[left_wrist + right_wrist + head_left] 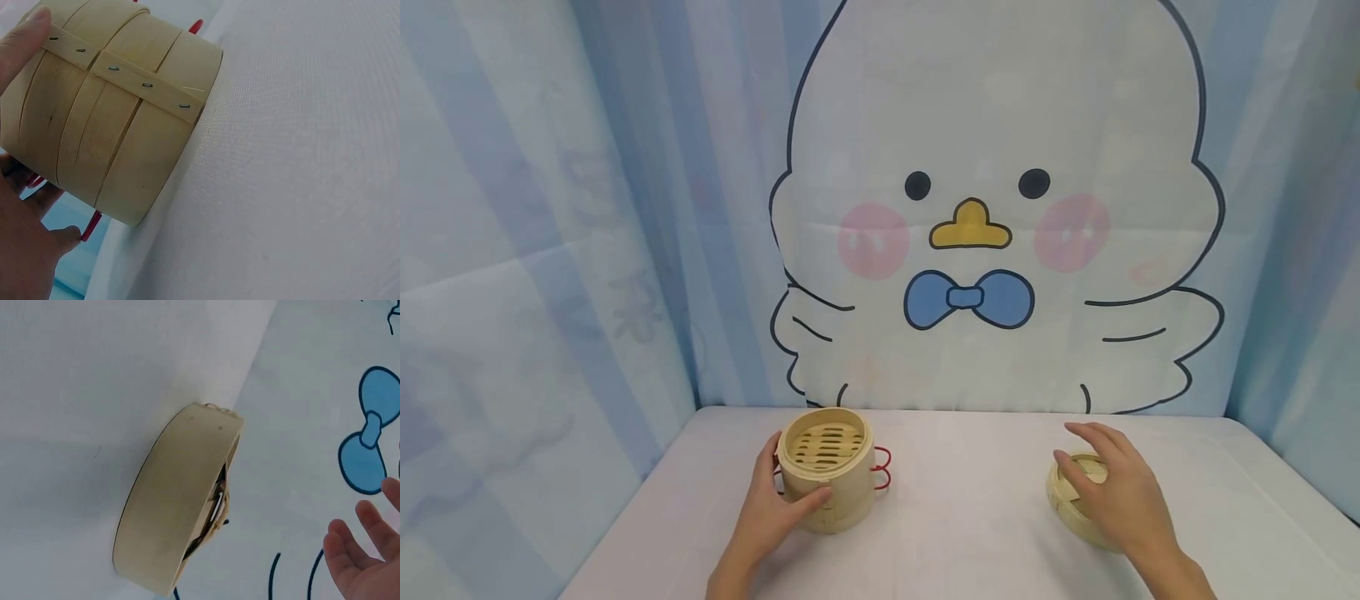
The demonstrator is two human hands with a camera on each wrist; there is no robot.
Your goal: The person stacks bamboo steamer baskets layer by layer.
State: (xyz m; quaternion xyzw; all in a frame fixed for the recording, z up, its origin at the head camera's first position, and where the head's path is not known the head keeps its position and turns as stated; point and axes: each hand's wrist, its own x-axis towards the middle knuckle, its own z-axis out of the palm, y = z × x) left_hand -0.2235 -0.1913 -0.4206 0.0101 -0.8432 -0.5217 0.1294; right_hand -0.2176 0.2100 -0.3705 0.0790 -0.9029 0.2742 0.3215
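Note:
On the left of the table in the head view, a round bamboo steamer (844, 503) stands upright, its slatted base facing up and red loops on its sides. My left hand (769, 510) grips it, thumb across the front and fingers round the far left side. The left wrist view shows the stapled bamboo wall of this steamer (125, 94) close up. Over at the right lies a low round bamboo lid (1062, 500), partly covered by my right hand (1123, 498). That hand hovers over it with fingers spread, apart from the lid (175, 494) in the right wrist view.
A white cloth covers the table (962, 517). Behind it hangs a curtain (985, 367) with a cartoon bird, and blue striped drapes (535, 292) stand at the left and right. Bare tabletop lies between the steamer and the lid.

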